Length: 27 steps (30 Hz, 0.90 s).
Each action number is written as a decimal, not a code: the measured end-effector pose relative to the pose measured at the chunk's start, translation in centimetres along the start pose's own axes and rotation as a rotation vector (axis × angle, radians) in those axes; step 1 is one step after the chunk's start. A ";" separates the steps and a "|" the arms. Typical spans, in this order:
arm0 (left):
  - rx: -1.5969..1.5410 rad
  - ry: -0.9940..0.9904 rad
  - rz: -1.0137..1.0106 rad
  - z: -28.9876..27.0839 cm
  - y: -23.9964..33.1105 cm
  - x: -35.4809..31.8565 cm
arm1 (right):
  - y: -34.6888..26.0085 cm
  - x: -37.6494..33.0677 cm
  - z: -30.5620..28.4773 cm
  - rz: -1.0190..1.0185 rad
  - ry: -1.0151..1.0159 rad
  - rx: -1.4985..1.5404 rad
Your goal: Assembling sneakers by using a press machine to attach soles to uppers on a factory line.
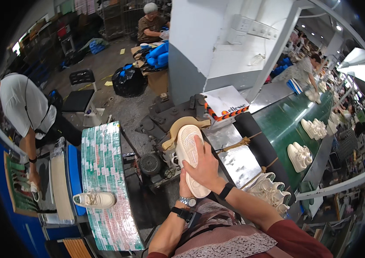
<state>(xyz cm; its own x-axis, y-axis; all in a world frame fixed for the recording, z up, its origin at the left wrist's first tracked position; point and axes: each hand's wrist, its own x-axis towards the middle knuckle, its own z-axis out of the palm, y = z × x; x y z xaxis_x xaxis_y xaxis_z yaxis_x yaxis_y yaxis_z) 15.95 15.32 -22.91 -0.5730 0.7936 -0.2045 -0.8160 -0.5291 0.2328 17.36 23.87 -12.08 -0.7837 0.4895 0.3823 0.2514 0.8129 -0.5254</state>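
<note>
Right hand (206, 165) grips a cream sneaker (189, 157) across its sole, fingers wrapped over the side, sole facing up toward the camera. Left hand (185, 187) sits under the shoe's heel end, mostly hidden behind it; can't tell its grip. Both wrists carry watches or bands. The shoe is held above a dark press machine (169, 142), its toe over the tan shoe-shaped form (178, 127) on the machine's top. Just right of the hands, a pile of cream sneakers (270, 191) lies at the near end of the green conveyor belt (283, 124), more pairs (298, 155) further along it. Left, a single cream sneaker (95, 199) rests at the near left edge of a green-patterned wrapped bench (105, 172). A person in a white shirt (23, 107) bends over a blue table (2, 180) at far left.
</note>
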 end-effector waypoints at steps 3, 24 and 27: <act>0.152 0.092 0.014 0.5 0.3 0.0 | 0.1 -1.0 -0.2 0.053 0.051 0.013; 2.059 -0.222 -0.206 -13.0 7.8 1.8 | 5.6 -6.9 -1.6 0.355 -0.394 1.598; 2.121 -0.343 -0.009 -11.3 0.7 13.1 | 11.2 -15.4 -5.8 0.221 -0.040 1.233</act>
<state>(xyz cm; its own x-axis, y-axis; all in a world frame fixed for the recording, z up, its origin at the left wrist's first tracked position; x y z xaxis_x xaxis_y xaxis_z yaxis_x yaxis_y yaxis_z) 7.01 21.97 -36.14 -0.3388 0.9315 -0.1326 0.6146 0.3258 0.7184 35.58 27.30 -19.44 -0.8145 0.5504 0.1835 -0.3018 -0.1318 -0.9442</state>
